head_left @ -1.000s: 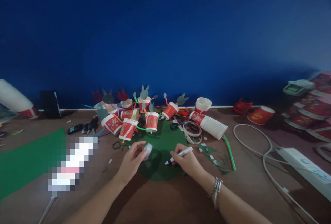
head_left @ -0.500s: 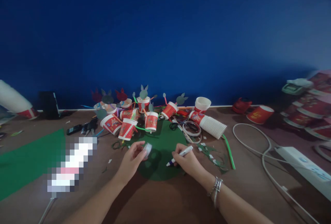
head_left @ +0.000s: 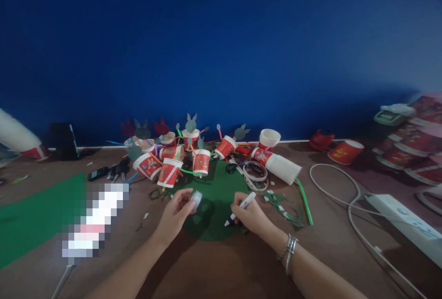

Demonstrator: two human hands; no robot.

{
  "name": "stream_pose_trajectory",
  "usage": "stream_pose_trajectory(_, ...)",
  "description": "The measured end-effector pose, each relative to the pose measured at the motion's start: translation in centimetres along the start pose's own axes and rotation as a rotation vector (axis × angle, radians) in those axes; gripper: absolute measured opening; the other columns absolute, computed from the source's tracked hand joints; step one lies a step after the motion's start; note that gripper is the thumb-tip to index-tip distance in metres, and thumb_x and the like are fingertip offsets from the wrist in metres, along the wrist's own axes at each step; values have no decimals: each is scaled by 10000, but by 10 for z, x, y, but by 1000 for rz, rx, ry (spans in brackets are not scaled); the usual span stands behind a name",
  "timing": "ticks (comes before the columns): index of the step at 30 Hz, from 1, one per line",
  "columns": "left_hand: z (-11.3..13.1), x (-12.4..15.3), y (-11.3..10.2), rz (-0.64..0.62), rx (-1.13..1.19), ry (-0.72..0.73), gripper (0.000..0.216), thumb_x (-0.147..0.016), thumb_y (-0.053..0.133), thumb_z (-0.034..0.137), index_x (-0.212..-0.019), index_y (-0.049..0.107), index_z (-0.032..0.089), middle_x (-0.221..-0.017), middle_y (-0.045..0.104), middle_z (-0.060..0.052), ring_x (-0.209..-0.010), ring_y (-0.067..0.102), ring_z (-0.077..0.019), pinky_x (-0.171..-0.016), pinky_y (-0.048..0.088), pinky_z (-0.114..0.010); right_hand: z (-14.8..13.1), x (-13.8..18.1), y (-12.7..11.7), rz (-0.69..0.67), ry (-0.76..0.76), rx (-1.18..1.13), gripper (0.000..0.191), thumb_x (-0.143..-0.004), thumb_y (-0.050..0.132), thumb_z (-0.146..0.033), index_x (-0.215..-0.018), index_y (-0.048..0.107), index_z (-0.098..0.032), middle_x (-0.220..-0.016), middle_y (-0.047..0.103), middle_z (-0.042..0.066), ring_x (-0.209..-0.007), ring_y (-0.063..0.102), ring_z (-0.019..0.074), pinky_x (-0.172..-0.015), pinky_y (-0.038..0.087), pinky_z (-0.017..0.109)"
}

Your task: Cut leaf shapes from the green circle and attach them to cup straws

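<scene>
My left hand (head_left: pixel 178 208) is closed on a small whitish roll (head_left: pixel 197 200), pinched between thumb and fingers above the left part of a round green sheet (head_left: pixel 216 230). The roll looks like clear tape, though its details are blurred. In my right hand (head_left: pixel 244 209) a white marker pen (head_left: pixel 247 200) is gripped like a writing tool. Its dark purple end points down and left, close to the right part of the green sheet; whether it touches cannot be made out. Several red paper cups (head_left: pixel 201 163) with paper animal heads and coloured pipe-cleaner arms stand or lie beyond my hands.
A stack of paper cups (head_left: pixel 283 170) lies right of centre beside a green strip (head_left: pixel 304 201) and green scraps (head_left: pixel 281 206). Farther right are a white power strip (head_left: pixel 402 221) and its cable. Keys (head_left: pixel 119 170), a blurred-out bright object (head_left: pixel 98 221) and green paper (head_left: pixel 37 216) lie left.
The marker pen in my right hand has tilted steeper, and its dark end has shifted slightly down and right. My left hand keeps its grip. The whole view has shifted very slightly.
</scene>
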State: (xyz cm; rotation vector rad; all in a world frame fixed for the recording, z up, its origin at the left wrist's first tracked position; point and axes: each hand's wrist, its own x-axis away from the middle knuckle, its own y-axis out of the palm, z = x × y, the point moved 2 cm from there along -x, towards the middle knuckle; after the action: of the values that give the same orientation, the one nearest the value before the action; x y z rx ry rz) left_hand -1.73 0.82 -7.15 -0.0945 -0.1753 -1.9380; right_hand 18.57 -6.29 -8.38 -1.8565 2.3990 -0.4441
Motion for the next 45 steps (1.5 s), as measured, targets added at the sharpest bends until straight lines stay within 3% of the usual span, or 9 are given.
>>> stream_pose_trajectory(19, -2, -2, -1, 4, -4, 6, 450, -637, 676, 444, -982, 575, 174, -804, 554, 1, -775, 591, -178, -717, 537, -355, -2, 3, 1, -104, 89, 28, 156, -602, 470, -174, -527, 339, -214, -342, 400, -107, -316, 477, 79, -303, 232, 134)
stream_pose_trajectory(25, -4, -2, -2, -4, -6, 1, 455, -649, 672, 441, -998, 564, 170, -815, 543, 5, -778, 593, -174, -736, 538, -358, -11, 7, 1, -175, 106, -41, 222, -643, 532, -256, -528, 348, -210, -381, 438, -96, -336, 503, 85, -312, 252, 141)
stream_pose_trajectory(29, -5, -2, -2, -8, 7, 15, 449, -652, 679, 435, -997, 563, 172, -806, 542, 10, -771, 585, -167, -733, 542, -361, -14, 7, -2, -175, 73, -90, 265, -704, 551, -331, -555, 371, -206, -360, 444, -91, -313, 436, 66, -328, 234, 147)
stream_pose_trajectory(34, -3, -2, -2, 3, 6, 3, 442, -643, 685, 432, -985, 574, 175, -807, 553, 7, -774, 593, -173, -731, 543, -362, -14, 5, -6, -150, -69, -37, 164, -662, 562, -178, -569, 427, -188, -442, 458, -83, -399, 369, 48, -386, 249, 149)
stream_pose_trajectory(45, -5, -3, -2, -13, -1, 16, 454, -656, 678, 433, -1003, 558, 167, -801, 540, 9, -771, 592, -166, -727, 547, -353, -12, 9, 2, -202, 17, 60, 256, -688, 580, -254, -537, 379, -206, -383, 445, -81, -353, 417, 66, -346, 272, 153)
